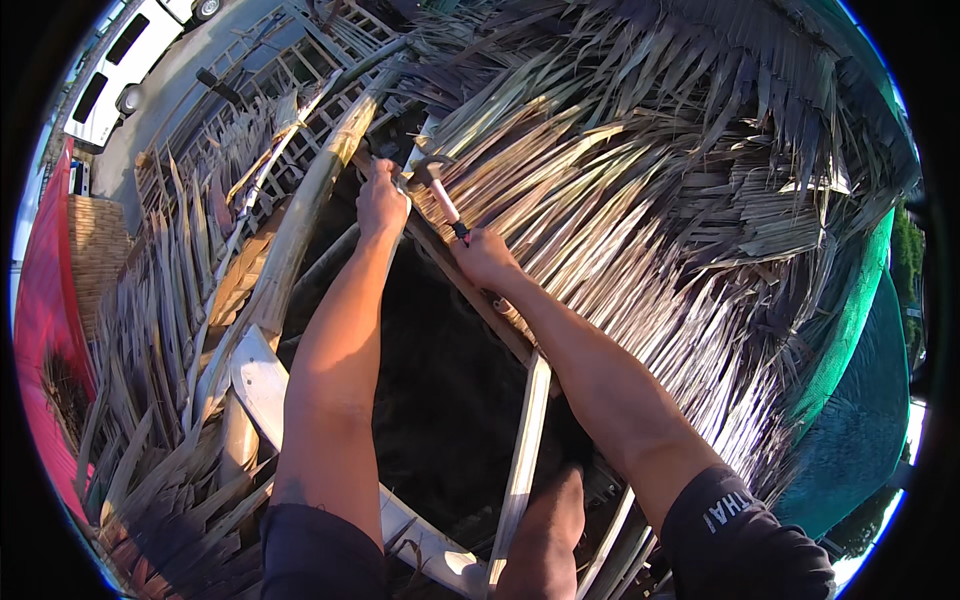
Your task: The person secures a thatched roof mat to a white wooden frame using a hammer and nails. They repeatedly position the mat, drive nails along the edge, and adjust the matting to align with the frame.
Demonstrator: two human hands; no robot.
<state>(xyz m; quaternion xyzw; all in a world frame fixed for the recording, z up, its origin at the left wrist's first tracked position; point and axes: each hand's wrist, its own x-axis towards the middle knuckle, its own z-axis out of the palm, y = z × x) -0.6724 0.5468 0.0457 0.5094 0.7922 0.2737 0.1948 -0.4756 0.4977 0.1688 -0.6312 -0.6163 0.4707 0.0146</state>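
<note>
My right hand (486, 260) is wrapped round the handle of a claw hammer (446, 208), with a pale shaft and a dark grip. The hammer's metal head is raised just to the right of my left hand (382, 203). My left hand is closed at the upper end of a wooden beam (468, 288), and whatever its fingers pinch is hidden or too small to name. To the right of the beam, dry palm-leaf thatch (600, 210) slopes away in overlapping layers. One of my knees (545, 530) shows at the bottom.
A dark opening (440, 400) lies below my arms. Left of it run a thick pale pole (320, 190), a white curved board (262, 385) and more thatch (165, 320). A narrow plank (522, 460) crosses the opening. Green netting (850, 340), red cloth (50, 330) and a white vehicle (125, 65) lie beyond.
</note>
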